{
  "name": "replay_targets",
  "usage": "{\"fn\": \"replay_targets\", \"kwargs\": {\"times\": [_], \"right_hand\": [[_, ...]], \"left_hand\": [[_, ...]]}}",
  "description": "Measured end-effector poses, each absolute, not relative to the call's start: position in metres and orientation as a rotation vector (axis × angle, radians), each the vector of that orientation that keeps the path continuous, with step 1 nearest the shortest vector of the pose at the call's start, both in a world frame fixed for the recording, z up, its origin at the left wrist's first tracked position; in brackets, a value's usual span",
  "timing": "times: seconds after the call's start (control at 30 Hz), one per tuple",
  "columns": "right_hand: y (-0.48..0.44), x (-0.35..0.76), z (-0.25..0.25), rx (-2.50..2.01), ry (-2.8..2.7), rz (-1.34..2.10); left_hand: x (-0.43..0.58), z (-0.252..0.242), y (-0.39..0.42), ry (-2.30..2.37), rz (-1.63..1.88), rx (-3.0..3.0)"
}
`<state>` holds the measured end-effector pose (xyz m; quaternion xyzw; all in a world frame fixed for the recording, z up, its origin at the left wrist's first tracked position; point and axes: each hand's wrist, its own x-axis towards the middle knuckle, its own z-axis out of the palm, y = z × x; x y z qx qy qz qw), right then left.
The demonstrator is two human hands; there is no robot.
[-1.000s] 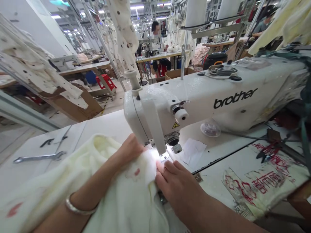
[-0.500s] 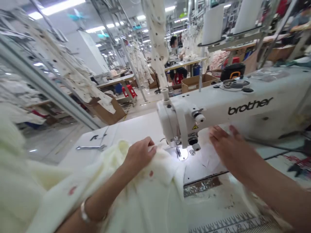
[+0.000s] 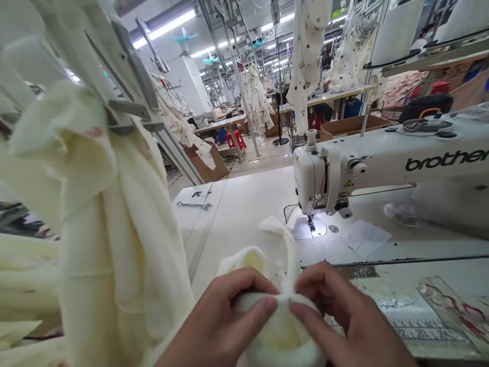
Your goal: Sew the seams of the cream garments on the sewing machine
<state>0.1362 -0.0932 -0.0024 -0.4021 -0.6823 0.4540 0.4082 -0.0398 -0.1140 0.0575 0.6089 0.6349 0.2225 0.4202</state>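
Note:
My left hand (image 3: 225, 321) and my right hand (image 3: 336, 316) are close together at the bottom centre, pinching a fold of cream fabric (image 3: 280, 326) between fingers and thumbs. A narrow strip of the same fabric (image 3: 288, 250) rises from the fold towards the sewing machine. A large cream garment (image 3: 110, 239) fills the left of the view, close to me and out of reach of either hand's grip as far as I can tell. Both hands sit well in front of the needle and presser foot (image 3: 311, 223), which stand bare over the lit needle plate.
A white Brother sewing machine (image 3: 382, 168) stands at the right on a white table (image 3: 244, 214) holding a wrench (image 3: 194, 205), a paper sheet (image 3: 364, 237) and a plastic dome (image 3: 405, 214). A ruler scale (image 3: 424, 331) lies at lower right. Garments hang on racks beyond.
Both hands have come together and away from the needle, now pinching the fabric. The fabric has left the needle plate, and the machine sits further right in view as my head has turned left.

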Motion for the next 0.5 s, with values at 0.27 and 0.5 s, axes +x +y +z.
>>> {"fn": "replay_targets", "kwargs": {"times": [0.27, 0.5], "right_hand": [[-0.084, 0.158, 0.006, -0.919, -1.539, 1.594], [-0.066, 0.149, 0.006, -0.789, -1.577, 1.384]], "left_hand": [[-0.041, 0.054, -0.104, 1.639, 0.652, 1.73], [-0.035, 0.038, -0.149, 1.638, 0.825, 1.662]]}}
